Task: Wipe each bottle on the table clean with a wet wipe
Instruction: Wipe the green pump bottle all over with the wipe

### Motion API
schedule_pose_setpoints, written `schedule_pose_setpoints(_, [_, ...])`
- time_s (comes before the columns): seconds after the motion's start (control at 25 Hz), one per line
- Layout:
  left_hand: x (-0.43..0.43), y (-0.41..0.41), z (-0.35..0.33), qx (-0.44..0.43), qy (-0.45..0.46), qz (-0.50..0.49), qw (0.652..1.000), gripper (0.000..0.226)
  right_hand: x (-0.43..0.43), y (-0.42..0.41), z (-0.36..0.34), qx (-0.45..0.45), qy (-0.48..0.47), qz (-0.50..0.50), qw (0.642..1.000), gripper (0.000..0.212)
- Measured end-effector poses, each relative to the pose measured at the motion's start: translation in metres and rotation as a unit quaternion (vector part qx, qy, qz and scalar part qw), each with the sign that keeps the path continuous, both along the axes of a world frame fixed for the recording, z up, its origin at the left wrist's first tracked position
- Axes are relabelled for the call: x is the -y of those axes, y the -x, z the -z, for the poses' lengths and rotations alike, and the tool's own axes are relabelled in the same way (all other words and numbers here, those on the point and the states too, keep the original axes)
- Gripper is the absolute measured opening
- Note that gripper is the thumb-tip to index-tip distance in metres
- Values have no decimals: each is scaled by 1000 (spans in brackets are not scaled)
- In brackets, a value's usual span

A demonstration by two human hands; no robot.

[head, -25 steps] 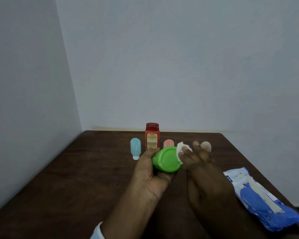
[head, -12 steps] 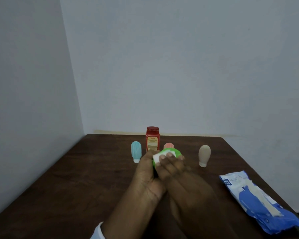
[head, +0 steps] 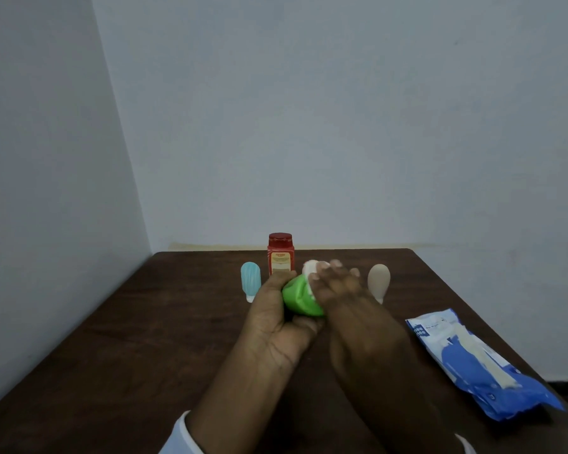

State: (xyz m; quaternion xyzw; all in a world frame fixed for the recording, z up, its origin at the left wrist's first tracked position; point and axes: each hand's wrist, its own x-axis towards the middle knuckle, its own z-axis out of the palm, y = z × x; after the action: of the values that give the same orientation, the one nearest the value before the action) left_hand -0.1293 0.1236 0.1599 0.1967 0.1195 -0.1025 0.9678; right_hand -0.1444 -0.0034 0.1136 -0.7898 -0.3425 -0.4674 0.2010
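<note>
The green bottle is gripped in the left hand; a wipe is pressed on it under the straight-fingered right hand. A blue bottle, red bottle and beige bottle stand just beyond; a pack lies right, by the desk edge.

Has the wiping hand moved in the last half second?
Yes: the right hand slid rightward across the green bottle, closer to the standing beige bottle.
</note>
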Motion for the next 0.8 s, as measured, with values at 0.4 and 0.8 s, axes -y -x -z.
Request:
schedule_pose_setpoints(0.4, [-27,-33,64,144,-339,-100,924,38,64,-8,0,-259,-287,-3,922,15])
schedule_pose_setpoints(0.8, [-31,-51,95,247,-510,6,824,54,59,-24,2,-301,-317,-8,900,23])
